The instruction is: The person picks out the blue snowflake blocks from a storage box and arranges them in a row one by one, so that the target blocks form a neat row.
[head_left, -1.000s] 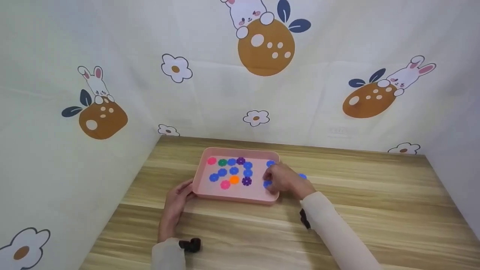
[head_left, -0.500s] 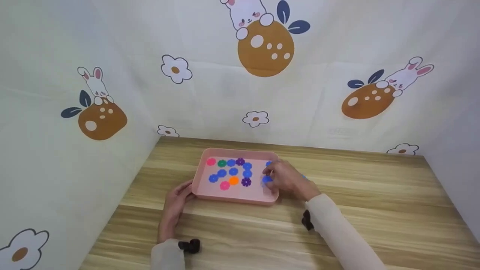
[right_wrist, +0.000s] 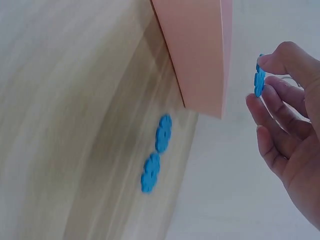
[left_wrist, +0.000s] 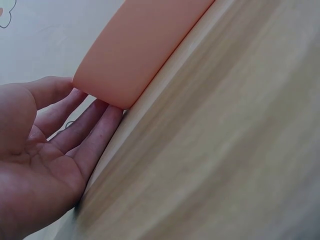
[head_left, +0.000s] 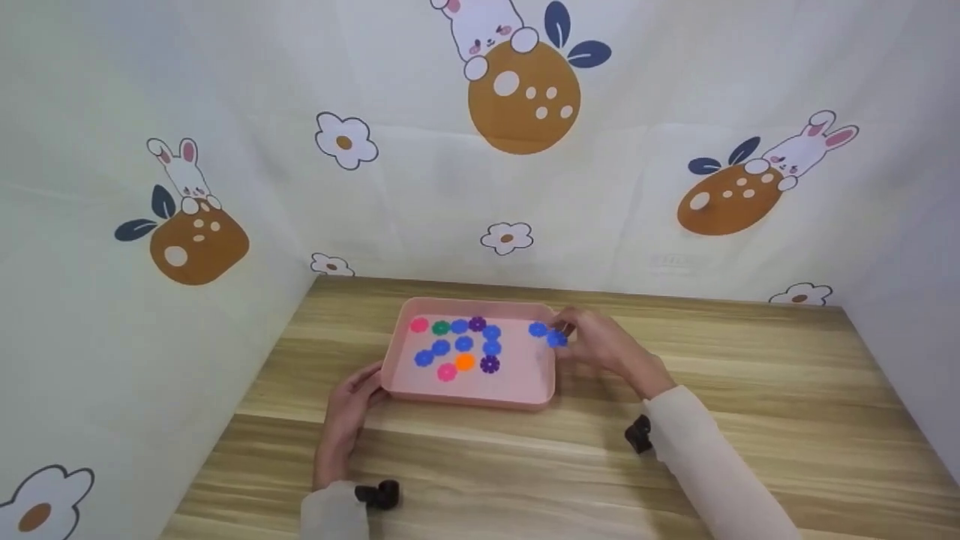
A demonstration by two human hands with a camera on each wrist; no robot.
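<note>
In the head view a shallow pink tray (head_left: 517, 384) holds several flower-shaped plastic discs, among them a pink disc (head_left: 419, 325), a green disc (head_left: 440, 328), an orange disc (head_left: 465, 361) and a purple disc (head_left: 490, 364). My left hand (head_left: 350, 412) touches the tray's left side; the left wrist view shows its fairly straight fingers (left_wrist: 95, 135) against the tray corner. Between thumb and fingers my right hand (head_left: 607, 351) pinches a blue flower disc (right_wrist: 259, 80), raised at the tray's right rim. Another blue disc (head_left: 538, 329) lies in the tray close by.
Two blue discs (right_wrist: 163, 134) lie on the wooden table (head_left: 480, 465) beside the tray in the right wrist view; my right hand hides them from the head view. A printed fabric backdrop (head_left: 420, 202) stands behind and at both sides.
My right hand has lifted a blue disc from the tray's right part and drawn back rightward to the rim with it. The left hand stays at the tray's left side.
</note>
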